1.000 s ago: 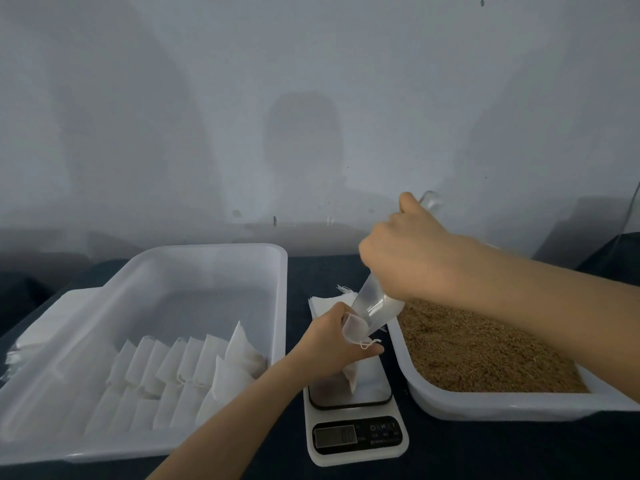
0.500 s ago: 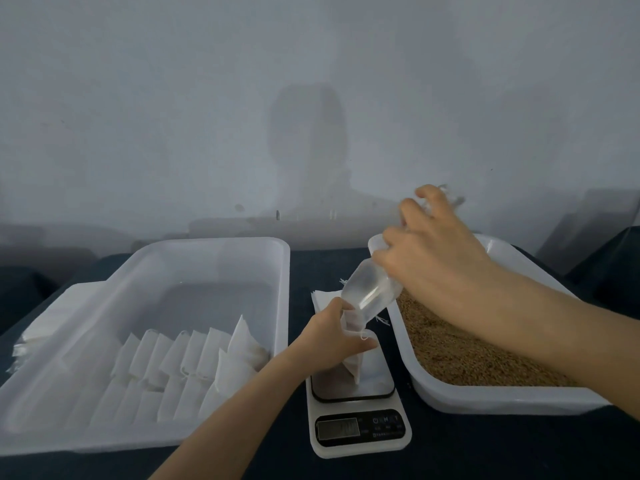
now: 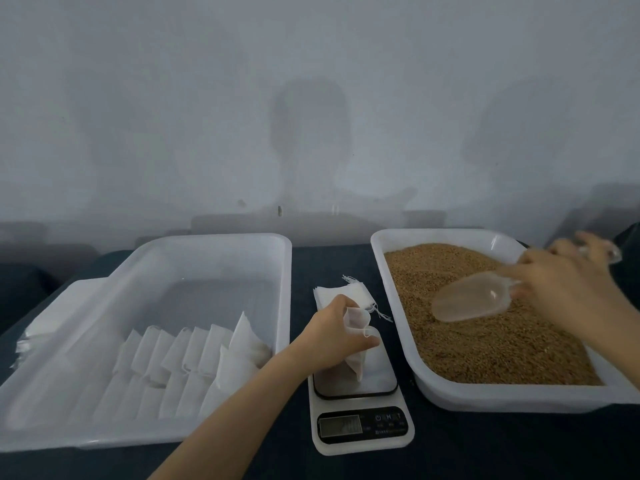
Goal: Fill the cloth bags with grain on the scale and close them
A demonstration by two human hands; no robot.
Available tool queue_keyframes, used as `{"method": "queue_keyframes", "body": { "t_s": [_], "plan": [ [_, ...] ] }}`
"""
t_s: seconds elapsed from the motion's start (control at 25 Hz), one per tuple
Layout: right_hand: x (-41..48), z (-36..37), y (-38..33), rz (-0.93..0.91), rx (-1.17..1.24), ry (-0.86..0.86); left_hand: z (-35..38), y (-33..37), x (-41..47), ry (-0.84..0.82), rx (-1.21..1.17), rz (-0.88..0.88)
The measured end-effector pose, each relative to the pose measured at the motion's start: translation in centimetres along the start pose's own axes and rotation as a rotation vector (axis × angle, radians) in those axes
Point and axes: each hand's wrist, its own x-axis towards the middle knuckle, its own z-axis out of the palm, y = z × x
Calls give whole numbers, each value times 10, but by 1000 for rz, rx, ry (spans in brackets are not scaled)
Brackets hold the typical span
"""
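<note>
A small white cloth bag [image 3: 356, 358] stands on the white kitchen scale [image 3: 362, 427] in the middle. My left hand [image 3: 332, 334] grips the bag's open top. My right hand [image 3: 568, 289] holds the handle of a clear plastic scoop [image 3: 471, 301] over the brown grain [image 3: 485, 341] in the right white tray [image 3: 502, 396]. The scoop's mouth points left, low over the grain. A stack of empty cloth bags [image 3: 343, 292] with loose strings lies behind the scale.
A large white tray [image 3: 284, 289] on the left holds several filled white bags [image 3: 194, 362] in rows. A flat white lid or sheet [image 3: 45, 323] lies left of that tray. The table top is dark. A grey wall stands close behind.
My right hand has carried the scoop away from the bag's mouth, rightward to the grain tray. My left hand keeps its grip on the bag on the scale.
</note>
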Motion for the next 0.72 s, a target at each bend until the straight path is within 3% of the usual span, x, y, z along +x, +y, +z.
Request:
{"method": "queue_keyframes", "body": {
  "t_s": [0.28,0.72],
  "plan": [
    [-11,54,-19,18,256,-88,0,1,-1,-3,-2,4],
    [-11,67,-25,86,703,-199,0,0,0,-6,-27,6]
  ]
}}
